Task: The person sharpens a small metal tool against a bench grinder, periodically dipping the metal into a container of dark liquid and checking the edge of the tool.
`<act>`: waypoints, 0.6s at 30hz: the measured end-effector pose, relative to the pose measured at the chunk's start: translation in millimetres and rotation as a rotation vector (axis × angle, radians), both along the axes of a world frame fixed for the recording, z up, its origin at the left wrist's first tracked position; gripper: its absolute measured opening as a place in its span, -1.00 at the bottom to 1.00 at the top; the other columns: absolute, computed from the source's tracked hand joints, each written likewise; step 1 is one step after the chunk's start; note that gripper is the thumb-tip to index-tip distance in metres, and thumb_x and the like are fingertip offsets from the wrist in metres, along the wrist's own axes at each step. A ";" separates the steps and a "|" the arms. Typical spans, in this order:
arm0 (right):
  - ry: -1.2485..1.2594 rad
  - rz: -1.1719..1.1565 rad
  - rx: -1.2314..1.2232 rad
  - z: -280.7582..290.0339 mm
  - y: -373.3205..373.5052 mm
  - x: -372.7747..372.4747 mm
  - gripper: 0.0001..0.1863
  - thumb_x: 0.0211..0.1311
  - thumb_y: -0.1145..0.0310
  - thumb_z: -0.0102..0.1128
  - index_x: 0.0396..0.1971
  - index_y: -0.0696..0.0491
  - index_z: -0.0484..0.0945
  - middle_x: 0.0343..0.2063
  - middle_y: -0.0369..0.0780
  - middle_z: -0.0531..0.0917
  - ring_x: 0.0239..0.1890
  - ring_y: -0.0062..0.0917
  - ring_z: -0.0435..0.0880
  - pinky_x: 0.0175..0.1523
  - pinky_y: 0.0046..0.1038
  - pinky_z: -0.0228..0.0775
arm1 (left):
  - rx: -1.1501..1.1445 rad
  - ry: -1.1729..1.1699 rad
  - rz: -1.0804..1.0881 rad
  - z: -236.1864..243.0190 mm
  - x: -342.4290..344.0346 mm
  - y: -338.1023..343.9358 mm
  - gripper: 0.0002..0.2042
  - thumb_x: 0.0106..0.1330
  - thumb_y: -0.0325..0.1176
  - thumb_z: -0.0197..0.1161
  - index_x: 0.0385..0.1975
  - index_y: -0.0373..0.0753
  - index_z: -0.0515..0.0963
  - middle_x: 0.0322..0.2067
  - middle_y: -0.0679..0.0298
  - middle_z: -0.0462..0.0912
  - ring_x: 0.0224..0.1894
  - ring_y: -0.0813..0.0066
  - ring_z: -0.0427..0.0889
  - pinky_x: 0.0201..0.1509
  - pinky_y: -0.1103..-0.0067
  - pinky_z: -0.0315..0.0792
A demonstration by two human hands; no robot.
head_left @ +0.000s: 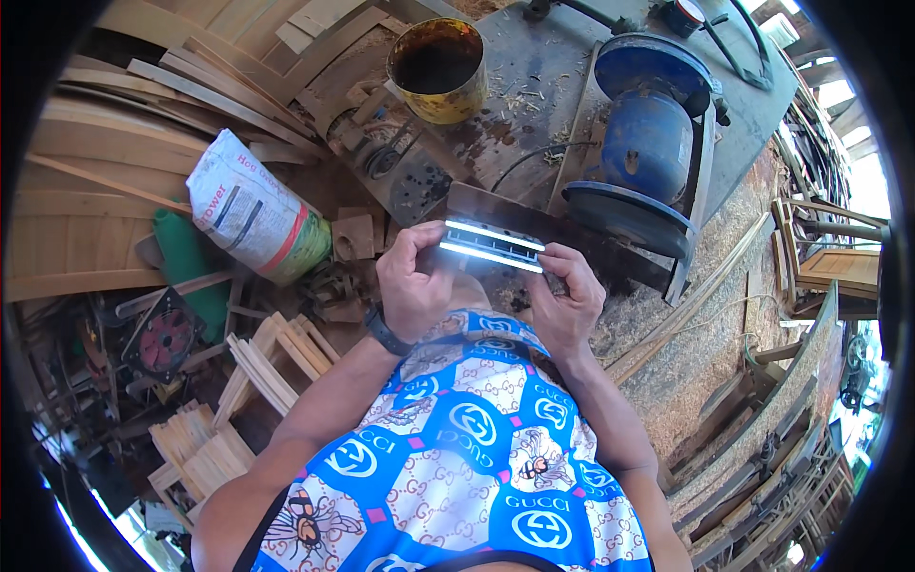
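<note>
Between my two hands is a narrow metal piece (491, 254) with two bright parallel strips and a dark, slotted middle. It could be a pair of planer blades in a holder; glare keeps me from telling. My left hand (415, 281) pinches its left end, thumb and fingers closed, and a dark watch (386, 334) is on that wrist. The right end is gripped by the fingertips of my right hand (567, 296). Just beyond the piece lies a dark flat board or plate (477, 202). A blue bench grinder (648, 143) with a large disc at each end stands ahead to the right.
A stained yellow bucket (438, 81) of dark liquid stands on the grey work surface (534, 48) ahead. To the left are a white and green sack (253, 205), planks (105, 181) and stacked wood pieces (205, 453). Sawdust (691, 357) covers the ground at right, beside long wooden strips (681, 296).
</note>
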State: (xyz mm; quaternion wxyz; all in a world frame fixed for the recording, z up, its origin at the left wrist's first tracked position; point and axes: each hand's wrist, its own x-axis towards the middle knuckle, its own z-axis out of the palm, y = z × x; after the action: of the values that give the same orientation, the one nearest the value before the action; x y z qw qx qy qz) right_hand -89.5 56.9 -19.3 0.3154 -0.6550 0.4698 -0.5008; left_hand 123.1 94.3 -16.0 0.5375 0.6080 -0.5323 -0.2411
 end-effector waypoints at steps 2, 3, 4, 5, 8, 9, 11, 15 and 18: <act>0.012 0.005 -0.017 0.8 -1.1 -2.4 -0.76 0.09 0.69 0.53 -0.23 0.18 0.71 -0.15 -0.07 0.82 -0.18 -0.33 0.87 -0.08 -0.41 0.70 | -0.010 -0.010 -0.002 -0.6 -0.2 -1.3 -0.69 0.30 -0.76 0.47 -0.03 -0.39 0.56 0.03 0.05 0.79 -0.02 0.45 0.80 0.07 0.52 0.71; 0.023 0.011 -0.035 1.5 -1.4 -3.3 -0.75 0.09 0.70 0.52 -0.23 0.19 0.71 -0.15 -0.06 0.82 -0.17 -0.32 0.87 -0.08 -0.41 0.70 | -0.021 -0.021 -0.004 -0.9 -0.4 -1.6 -0.68 0.28 -0.77 0.46 -0.03 -0.39 0.56 0.04 0.05 0.78 -0.02 0.45 0.80 0.07 0.52 0.71; 0.024 0.010 -0.035 2.0 -1.4 -3.6 -0.75 0.09 0.70 0.52 -0.23 0.19 0.71 -0.15 -0.06 0.82 -0.17 -0.32 0.87 -0.08 -0.41 0.70 | -0.021 -0.020 -0.005 -2.2 -0.3 -1.6 -0.68 0.28 -0.77 0.46 -0.03 -0.39 0.56 0.04 0.05 0.78 -0.02 0.45 0.80 0.07 0.52 0.71; 0.026 0.006 -0.043 2.8 -1.6 -3.7 -0.76 0.09 0.70 0.52 -0.23 0.19 0.71 -0.15 -0.06 0.82 -0.17 -0.32 0.87 -0.08 -0.41 0.70 | -0.032 -0.018 -0.009 -3.9 0.2 -1.9 -0.68 0.28 -0.77 0.45 -0.04 -0.40 0.57 0.04 0.05 0.78 -0.02 0.44 0.80 0.07 0.52 0.71; 0.030 0.000 -0.052 3.2 -1.6 -4.5 -0.76 0.10 0.71 0.51 -0.23 0.19 0.70 -0.15 -0.06 0.82 -0.16 -0.31 0.87 -0.08 -0.40 0.69 | -0.040 -0.007 -0.019 -3.9 0.4 -2.5 -0.69 0.28 -0.78 0.43 -0.04 -0.40 0.57 0.04 0.04 0.78 -0.01 0.43 0.81 0.08 0.51 0.71; 0.032 0.000 -0.051 3.2 -1.5 -4.8 -0.76 0.10 0.71 0.51 -0.23 0.20 0.70 -0.15 -0.06 0.82 -0.16 -0.30 0.87 -0.08 -0.40 0.69 | -0.037 0.002 -0.022 -3.2 0.2 -2.7 -0.69 0.29 -0.78 0.43 -0.04 -0.40 0.57 0.05 0.03 0.78 0.00 0.42 0.81 0.08 0.51 0.71; 0.030 -0.003 -0.047 3.2 -1.3 -4.8 -0.76 0.10 0.71 0.51 -0.24 0.19 0.70 -0.15 -0.06 0.82 -0.16 -0.30 0.87 -0.07 -0.40 0.69 | -0.033 -0.002 -0.023 -2.1 -0.5 -3.5 -0.69 0.28 -0.78 0.42 -0.04 -0.40 0.57 0.04 0.03 0.78 0.00 0.42 0.81 0.09 0.50 0.71; 0.027 -0.003 -0.025 4.0 -0.8 -5.3 -0.77 0.10 0.71 0.51 -0.25 0.19 0.70 -0.16 -0.07 0.82 -0.16 -0.30 0.87 -0.07 -0.40 0.69 | -0.024 0.015 -0.031 -1.7 -1.2 -4.5 -0.69 0.27 -0.79 0.42 -0.04 -0.40 0.57 0.04 0.03 0.78 0.01 0.43 0.81 0.09 0.49 0.71; 0.031 -0.005 -0.022 2.7 -0.3 -5.8 -0.77 0.11 0.71 0.51 -0.25 0.19 0.69 -0.16 -0.07 0.82 -0.16 -0.30 0.87 -0.07 -0.40 0.69 | -0.017 0.002 -0.030 -2.1 -1.1 -4.5 -0.70 0.28 -0.78 0.42 -0.04 -0.40 0.57 0.03 0.03 0.79 -0.01 0.43 0.81 0.09 0.49 0.71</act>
State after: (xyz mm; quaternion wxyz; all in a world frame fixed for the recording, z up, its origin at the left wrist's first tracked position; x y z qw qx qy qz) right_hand -95.3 56.6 -16.6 0.2994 -0.6651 0.4707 -0.4965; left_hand 122.0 89.8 -18.0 0.5397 0.5948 -0.5429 -0.2453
